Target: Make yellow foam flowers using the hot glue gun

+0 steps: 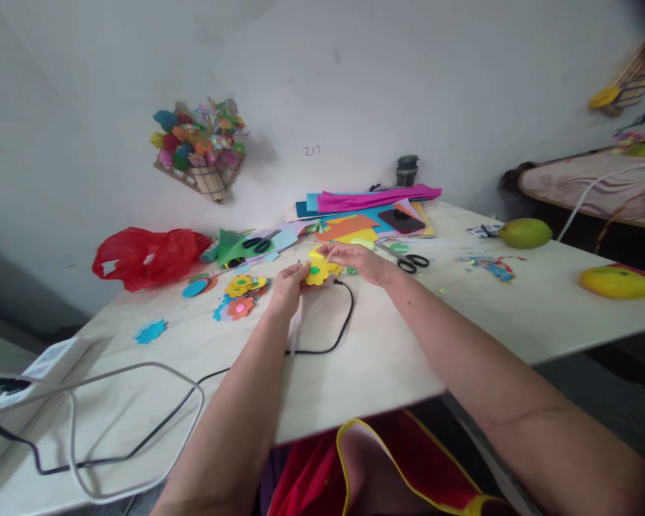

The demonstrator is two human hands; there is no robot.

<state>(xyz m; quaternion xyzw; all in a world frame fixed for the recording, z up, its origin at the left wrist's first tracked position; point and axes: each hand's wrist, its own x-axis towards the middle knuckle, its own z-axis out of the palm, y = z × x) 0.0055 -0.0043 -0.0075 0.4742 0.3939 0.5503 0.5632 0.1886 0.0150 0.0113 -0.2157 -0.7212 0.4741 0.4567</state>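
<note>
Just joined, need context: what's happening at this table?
A person's left hand holds a yellow paper flower with a green center; the right hand is at its upper edge, grip unclear. More cut flowers lie to the left. Black-handled scissors lie to the right, and colored paper sheets sit behind.

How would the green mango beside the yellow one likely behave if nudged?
The green, oval mango would probably roll, given its rounded sides on the flat white table. Its elongated shape suggests a curving, wobbly path. The smooth-looking skin may be slightly slippery.
</note>
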